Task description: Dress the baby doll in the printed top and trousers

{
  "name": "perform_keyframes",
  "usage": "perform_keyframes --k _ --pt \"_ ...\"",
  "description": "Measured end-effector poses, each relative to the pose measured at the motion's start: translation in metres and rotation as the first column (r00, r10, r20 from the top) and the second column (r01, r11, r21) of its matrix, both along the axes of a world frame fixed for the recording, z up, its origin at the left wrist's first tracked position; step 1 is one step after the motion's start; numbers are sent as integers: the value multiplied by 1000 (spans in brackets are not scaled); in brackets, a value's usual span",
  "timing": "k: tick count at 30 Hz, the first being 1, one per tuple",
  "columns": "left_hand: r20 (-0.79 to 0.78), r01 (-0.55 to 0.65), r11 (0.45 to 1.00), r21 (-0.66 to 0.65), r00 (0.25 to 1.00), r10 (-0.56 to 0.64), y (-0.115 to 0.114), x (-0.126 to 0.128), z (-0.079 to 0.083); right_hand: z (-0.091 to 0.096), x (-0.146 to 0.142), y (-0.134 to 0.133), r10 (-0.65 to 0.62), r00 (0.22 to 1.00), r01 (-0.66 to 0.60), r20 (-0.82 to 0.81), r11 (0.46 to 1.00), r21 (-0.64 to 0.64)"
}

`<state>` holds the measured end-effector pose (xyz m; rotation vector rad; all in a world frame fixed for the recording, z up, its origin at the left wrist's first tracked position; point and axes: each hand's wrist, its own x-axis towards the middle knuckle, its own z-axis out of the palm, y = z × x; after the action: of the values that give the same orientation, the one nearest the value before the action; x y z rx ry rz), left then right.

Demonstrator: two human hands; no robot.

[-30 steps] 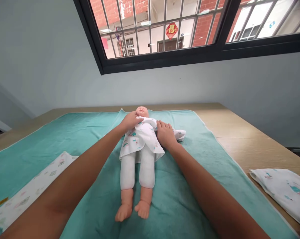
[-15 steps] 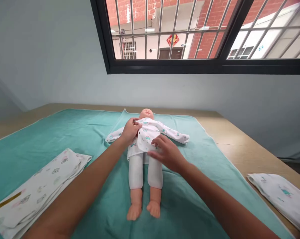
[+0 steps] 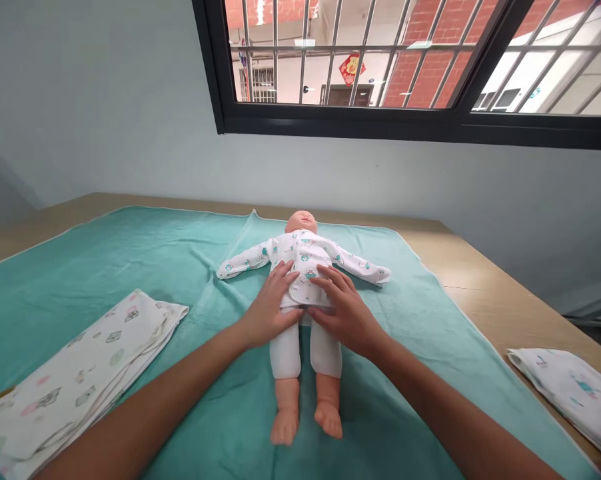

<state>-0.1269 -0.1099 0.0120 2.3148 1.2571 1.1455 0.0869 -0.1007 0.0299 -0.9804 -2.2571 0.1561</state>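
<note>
A baby doll (image 3: pixel 301 221) lies on its back on a teal blanket (image 3: pixel 180 253), its head toward the wall. It wears a white baby shirt (image 3: pixel 304 252) with small teal prints; the sleeves stretch out to both sides and cover its hands. White cloth shows on the upper legs, while the lower legs and feet are bare. My left hand (image 3: pixel 271 307) rests on the shirt's lower left side, fingers extended and thumb apart. On the lower right side lies my right hand (image 3: pixel 344 308), its fingers spread. Both thumbs meet the area near the shirt's hem.
A folded white printed cloth (image 3: pixel 88 363) lies on the blanket at the left. Another folded white cloth (image 3: pixel 570 387) sits at the right on the wooden table (image 3: pixel 473 287). Behind are a pale wall (image 3: pixel 145 133) and a barred window with a black frame (image 3: pixel 340 123).
My left hand has come down from the shirt's upper chest to its lower side. The shirt's front flap now lies flat across the torso. The view has shifted slightly.
</note>
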Motion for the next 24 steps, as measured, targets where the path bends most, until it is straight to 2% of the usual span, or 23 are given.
perform_keyframes --k 2,5,11,14,19,24 --pt "-13 -4 1000 -9 1000 4 -4 3 -6 -5 -3 1 -3 1000 2 -22 999 -46" --pt "7 -80 997 -3 997 80 -5 9 -10 -9 -9 0 -38 999 36 -39 998 -52" --pt "149 -190 982 -9 971 189 -8 6 -9 -13 -8 1 -12 985 5 -172 999 -44" --pt "161 -175 983 45 973 166 -8 0 -9 -14 -2 1 25 960 -35 -278 999 -30" --pt "115 -100 972 214 990 76 -11 -4 -8 -15 2 -4 145 926 -146 -348 989 25" --pt "82 -63 960 274 996 42 -13 -2 -7 -15 0 -4 164 923 -146 -349 986 77"
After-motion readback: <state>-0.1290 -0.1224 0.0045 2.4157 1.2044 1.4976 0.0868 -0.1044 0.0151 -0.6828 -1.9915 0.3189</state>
